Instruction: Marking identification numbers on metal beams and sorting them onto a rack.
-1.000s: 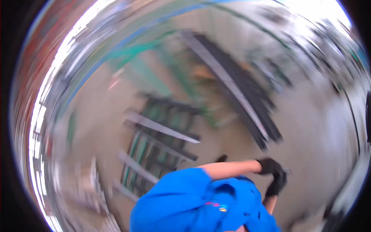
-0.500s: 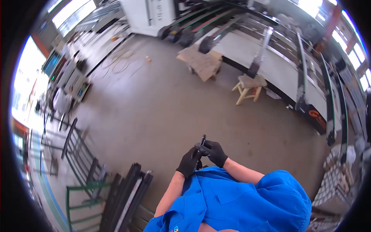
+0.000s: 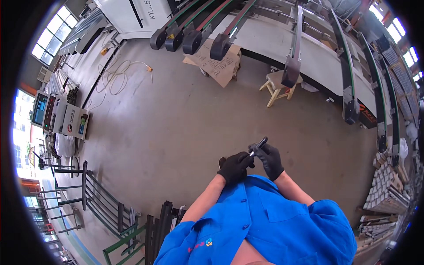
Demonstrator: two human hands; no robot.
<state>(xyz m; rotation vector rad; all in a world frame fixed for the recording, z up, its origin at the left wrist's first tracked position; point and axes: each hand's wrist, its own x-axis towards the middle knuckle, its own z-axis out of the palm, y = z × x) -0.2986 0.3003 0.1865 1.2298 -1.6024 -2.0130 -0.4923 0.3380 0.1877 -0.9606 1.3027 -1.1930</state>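
A slim, dark pen-shaped tool [image 3: 263, 142] with a silvery lower end sits in my right hand [image 3: 270, 161], which wears a black glove. The fingers pinch it, and it tilts with its dark end up and to the right. Its silvery end points at the fingertips of my left hand [image 3: 234, 168], gloved in black too. That hand's fingers are curled closed, and what they hold, if anything, is hidden. Both hands are close together in front of my blue shirt [image 3: 274, 216].
Ahead, a long machine with dark conveyor arms [image 3: 220, 46] reaches over the floor; a wooden stool [image 3: 278, 88] and cardboard [image 3: 216, 64] stand by it. A cable [image 3: 117, 79] lies at the far left. Left are a control box [image 3: 70, 119], a metal rack [image 3: 104, 194] and dark profiles [image 3: 161, 227].
My hands have moved a little to the right, and the pen-shaped tool has gone from nearly upright to tilted. The view has shifted, bringing the machine arms closer.
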